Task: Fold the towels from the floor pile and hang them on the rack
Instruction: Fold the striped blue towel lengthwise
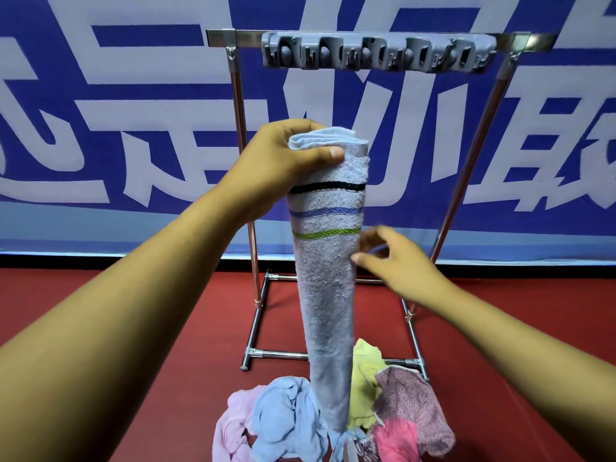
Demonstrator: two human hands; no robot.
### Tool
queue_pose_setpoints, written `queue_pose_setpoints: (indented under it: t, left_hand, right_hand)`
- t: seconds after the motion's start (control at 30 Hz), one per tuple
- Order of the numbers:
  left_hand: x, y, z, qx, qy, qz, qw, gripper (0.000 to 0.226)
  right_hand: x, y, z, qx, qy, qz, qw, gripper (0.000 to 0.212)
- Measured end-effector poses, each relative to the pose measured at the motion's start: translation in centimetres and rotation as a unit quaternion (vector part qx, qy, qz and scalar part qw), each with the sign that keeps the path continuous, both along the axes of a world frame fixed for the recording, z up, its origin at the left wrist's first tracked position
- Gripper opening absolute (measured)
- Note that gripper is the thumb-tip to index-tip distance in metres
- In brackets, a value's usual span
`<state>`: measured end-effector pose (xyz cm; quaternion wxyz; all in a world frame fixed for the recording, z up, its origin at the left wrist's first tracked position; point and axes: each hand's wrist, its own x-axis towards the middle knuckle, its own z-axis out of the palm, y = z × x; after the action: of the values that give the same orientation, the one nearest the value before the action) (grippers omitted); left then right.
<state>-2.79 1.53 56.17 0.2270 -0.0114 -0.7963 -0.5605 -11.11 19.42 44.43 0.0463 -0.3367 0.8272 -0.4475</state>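
A pale blue-grey towel (328, 295), folded lengthwise into a narrow hanging strip, occupies the centre of the head view. Three thin stripes cross its upper part: black, blue, then green. The left hand (286, 158) grips the towel's top end, with the thumb pressed across the front of the bunched fold and the fingers wrapped behind it. The towel hangs straight down from this grip, and its lower end reaches the floor pile (333, 415) and is seen against the cloths there. The right hand (396, 261) is at the towel's right edge, just below the green stripe; its fingers are loosely spread and slightly blurred, with the thumb tip at the fabric edge. Whether it actually touches the towel cannot be told.

The pile on the floor holds crumpled cloths: a light pink one at the left, a light blue one beside it, a yellow one behind the hanging towel, a mauve patterned one at the right and a bright pink one in front.

Behind the towel stands the metal rack (240, 135), with two upright poles, a base frame on the red floor (100, 311) and a grey hook strip (376, 53) fixed along its top bar. A blue banner (100, 111) with large white characters covers the wall beyond.
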Motion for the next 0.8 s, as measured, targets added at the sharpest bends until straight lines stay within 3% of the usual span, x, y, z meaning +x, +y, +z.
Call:
queue_pose_setpoints:
  t: [0.1, 0.17, 0.33, 0.43, 0.53, 0.67, 0.8]
  left_hand:
    - [-0.1, 0.2, 0.0, 0.004, 0.000, -0.014, 1.000, 0.008]
    - [-0.1, 0.3, 0.0, 0.006, 0.001, -0.024, 1.000, 0.008]
    - [0.1, 0.4, -0.1, -0.003, -0.001, -0.006, 1.000, 0.012]
    - [0.2, 0.1, -0.6, 0.049, 0.001, 0.012, 0.999, 0.029]
    - [0.8, -0.4, -2.7, 0.142, -0.032, -0.077, 0.986, 0.037]
    - [2.1, -0.4, -7.2, 0.110, -0.129, -0.135, 0.976, 0.039]
    - [2.5, 0.0, -9.2, 0.140, -0.129, -0.136, 0.972, 0.039]
  right_hand:
    - [0.4, -0.8, 3.7, -0.140, -0.059, 0.081, 0.985, 0.045]
    - [0.8, -1.2, 5.7, -0.199, -0.113, 0.144, 0.963, 0.043]
    - [0.5, -2.2, 7.0, -0.185, -0.106, 0.108, 0.971, 0.004]
    - [0.8, -2.4, 7.3, -0.191, -0.130, 0.114, 0.966, 0.003]
    - [0.9, -2.7, 7.6, -0.219, -0.153, 0.108, 0.958, 0.008]
    - [0.6, -2.9, 8.1, -0.234, -0.186, 0.104, 0.949, 0.006]
    - [0.3, -2.7, 8.0, -0.220, -0.177, 0.098, 0.954, 0.007]
